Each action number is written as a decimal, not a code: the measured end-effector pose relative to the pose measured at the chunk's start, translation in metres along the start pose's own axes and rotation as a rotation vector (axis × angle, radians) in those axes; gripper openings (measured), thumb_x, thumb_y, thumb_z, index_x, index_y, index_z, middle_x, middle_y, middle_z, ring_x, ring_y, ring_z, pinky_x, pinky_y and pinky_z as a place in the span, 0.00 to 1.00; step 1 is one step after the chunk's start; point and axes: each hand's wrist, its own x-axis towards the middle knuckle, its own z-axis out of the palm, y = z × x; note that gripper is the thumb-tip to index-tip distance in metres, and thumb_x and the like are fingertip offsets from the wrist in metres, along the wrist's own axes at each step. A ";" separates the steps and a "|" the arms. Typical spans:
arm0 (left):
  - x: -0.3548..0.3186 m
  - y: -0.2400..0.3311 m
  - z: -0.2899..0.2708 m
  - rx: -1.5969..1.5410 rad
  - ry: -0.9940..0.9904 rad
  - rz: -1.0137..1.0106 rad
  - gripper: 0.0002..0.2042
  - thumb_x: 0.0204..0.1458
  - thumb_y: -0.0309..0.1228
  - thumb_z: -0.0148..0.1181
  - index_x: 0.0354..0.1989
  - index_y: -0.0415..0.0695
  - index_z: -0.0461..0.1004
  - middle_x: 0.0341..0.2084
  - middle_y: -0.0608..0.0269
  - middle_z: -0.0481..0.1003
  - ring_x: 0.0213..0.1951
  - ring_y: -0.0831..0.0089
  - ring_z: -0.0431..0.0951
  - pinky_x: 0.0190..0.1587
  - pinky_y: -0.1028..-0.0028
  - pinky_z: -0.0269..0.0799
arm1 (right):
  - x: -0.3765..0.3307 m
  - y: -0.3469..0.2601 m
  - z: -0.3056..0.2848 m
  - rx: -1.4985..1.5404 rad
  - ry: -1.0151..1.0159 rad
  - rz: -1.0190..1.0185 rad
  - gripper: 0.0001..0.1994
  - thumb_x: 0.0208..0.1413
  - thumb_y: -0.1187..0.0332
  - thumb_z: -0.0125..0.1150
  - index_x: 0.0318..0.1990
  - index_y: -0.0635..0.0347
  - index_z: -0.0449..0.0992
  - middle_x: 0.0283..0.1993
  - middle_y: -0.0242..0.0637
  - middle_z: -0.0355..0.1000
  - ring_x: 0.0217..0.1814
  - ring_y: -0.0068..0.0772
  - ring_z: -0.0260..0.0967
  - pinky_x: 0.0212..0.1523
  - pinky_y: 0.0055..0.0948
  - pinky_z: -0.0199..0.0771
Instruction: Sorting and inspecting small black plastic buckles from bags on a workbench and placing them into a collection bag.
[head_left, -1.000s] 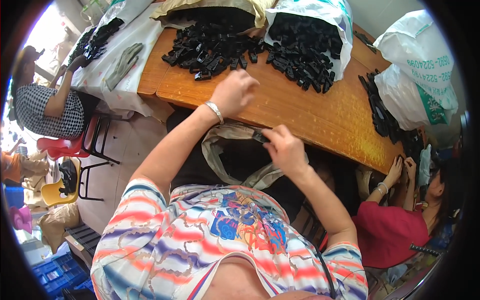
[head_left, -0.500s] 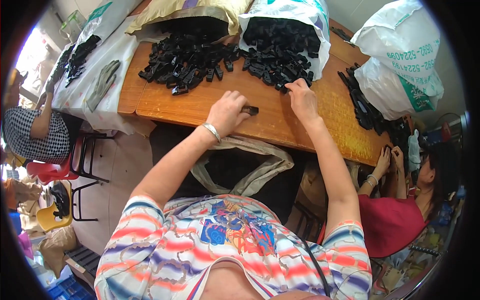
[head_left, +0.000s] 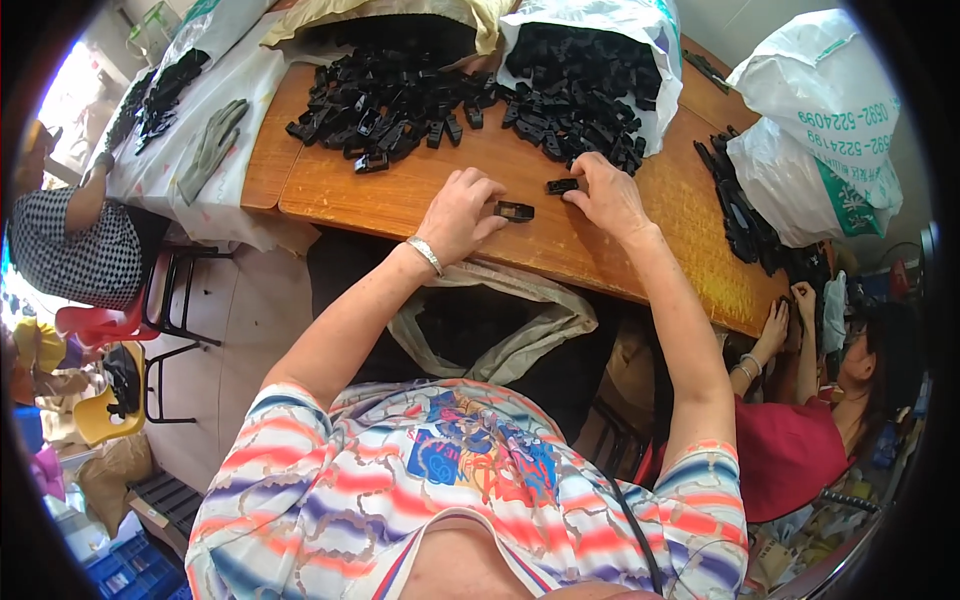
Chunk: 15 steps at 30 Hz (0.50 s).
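Note:
My left hand (head_left: 458, 222) is closed over the wooden table, gripping a small black plastic part (head_left: 516, 212) by one end. That part is oblong, with a pale opening or inlay on its top. To its right, my right hand (head_left: 612, 200) pinches another small black plastic part (head_left: 562, 186) between thumb and fingers. The two parts are a short gap apart. Just beyond my right hand lies a heap of similar black parts (head_left: 575, 118), spilling from a white sack (head_left: 668, 90). A second heap (head_left: 385, 105) spreads from a beige sack (head_left: 478, 30), farther off and left.
Below the table edge, an open beige sack (head_left: 575, 325) sits at my lap. Long black parts (head_left: 735, 215) and white bags (head_left: 850, 110) stand at the right, near a co-worker in red (head_left: 790, 450). A grey glove (head_left: 212, 150) lies left. Another person (head_left: 80, 250) sits farther left.
My right hand has drawn back from the right heap with a black part in its fingers. The part in my left hand now shows more of its top. The view has shifted slightly.

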 end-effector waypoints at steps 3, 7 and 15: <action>0.000 0.002 0.001 0.055 -0.013 -0.001 0.14 0.44 0.25 0.69 0.40 0.40 0.76 0.38 0.56 0.72 0.44 0.55 0.71 0.49 0.63 0.70 | -0.001 -0.002 0.006 -0.020 0.038 -0.070 0.14 0.46 0.72 0.70 0.42 0.60 0.75 0.40 0.40 0.72 0.40 0.47 0.74 0.40 0.41 0.74; 0.001 0.005 0.003 0.044 -0.022 -0.038 0.13 0.44 0.25 0.69 0.39 0.40 0.76 0.38 0.56 0.72 0.44 0.55 0.71 0.49 0.63 0.70 | -0.002 -0.003 0.011 -0.041 0.113 -0.174 0.11 0.47 0.73 0.70 0.40 0.61 0.79 0.36 0.40 0.72 0.35 0.40 0.74 0.36 0.36 0.74; 0.000 0.001 0.005 0.047 -0.015 -0.048 0.12 0.41 0.25 0.70 0.36 0.39 0.78 0.37 0.55 0.73 0.44 0.55 0.71 0.49 0.63 0.71 | -0.018 -0.064 0.033 0.255 0.208 -0.182 0.10 0.46 0.74 0.69 0.38 0.62 0.80 0.36 0.43 0.73 0.35 0.47 0.74 0.37 0.38 0.76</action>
